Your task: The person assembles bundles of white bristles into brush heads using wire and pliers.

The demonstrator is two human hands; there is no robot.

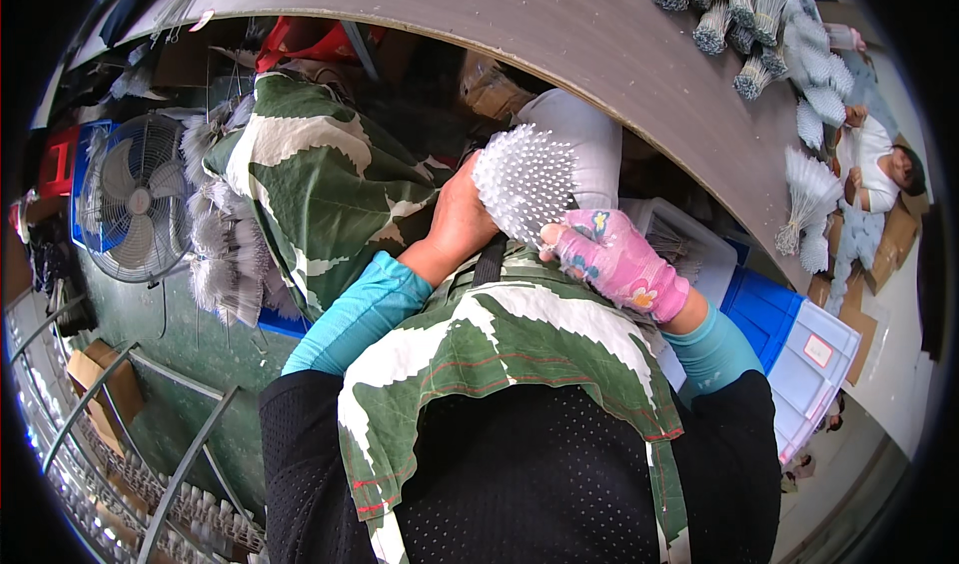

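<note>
We see the left hand (464, 209) bare, its forearm rising from the lower left in a turquoise sleeve (365, 304), its fingers wrapped around the left side of a bundle (526, 182) of thin, white-tipped strands. The bundle is held in front of the body, above the lap, its tips facing up toward us. The right hand (617, 261), in a pink flowered glove (644, 286) that leaves the fingertips bare, comes in from the lower right, thumb and fingers bent at the bundle's lower right edge; we cannot tell whether it grips anything.

Most of the left fingers and the bundle's underside are hidden from us. Under the table the clutter is dark and hard to make out, and the lens's black rim cuts off the room's edges.

Below the hands we see a green-and-white camouflage apron (589, 319). Ahead curves a brown table (599, 59), with more bundles (737, 12) at its right. To the left a round fan (137, 199) stands above a green floor (235, 374), near a metal rack (185, 464). At the far right is another person (874, 169) in a white top.
</note>
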